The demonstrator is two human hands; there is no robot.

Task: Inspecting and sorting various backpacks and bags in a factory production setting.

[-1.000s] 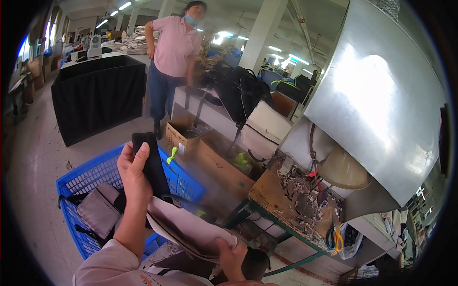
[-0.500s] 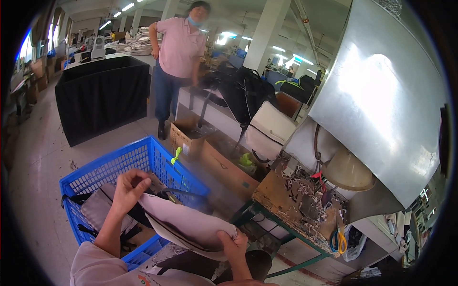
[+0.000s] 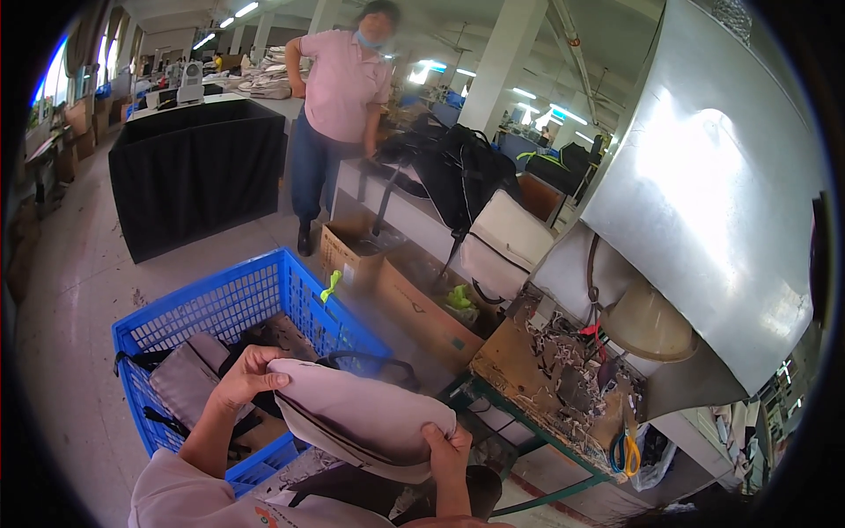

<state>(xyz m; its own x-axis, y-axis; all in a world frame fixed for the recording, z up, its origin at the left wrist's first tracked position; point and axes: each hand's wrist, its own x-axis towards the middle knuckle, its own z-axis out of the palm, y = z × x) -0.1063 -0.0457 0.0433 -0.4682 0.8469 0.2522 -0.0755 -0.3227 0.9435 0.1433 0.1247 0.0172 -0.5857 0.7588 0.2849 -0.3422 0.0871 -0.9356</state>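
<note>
A light pinkish-grey fabric bag [image 3: 361,407] is stretched between my two hands above my lap. My left hand [image 3: 253,377] pinches its left end, thumb on top. At the opposite end my right hand [image 3: 446,449] grips the edge, thumb pressed on the near face. A dark seam or opening runs along the bag's lower side, and a black strap [image 3: 387,361] loops up behind it. Beside my left arm stands a blue plastic crate [image 3: 198,297]. Inside it lies a grey fabric bag [image 3: 187,380] with black straps.
On the right, a worn workbench [image 3: 510,356] carries fabric scraps and scissors [image 3: 627,451] under a large metal hood [image 3: 704,167]. Cardboard boxes [image 3: 422,304] stand beyond the crate. A cream bag [image 3: 506,242] leans near the bench. Another person [image 3: 343,88] stands by a table ahead.
My left hand has come down from above the bag's corner and now grips that end. The bag has shifted slightly right and lies more spread between my hands.
</note>
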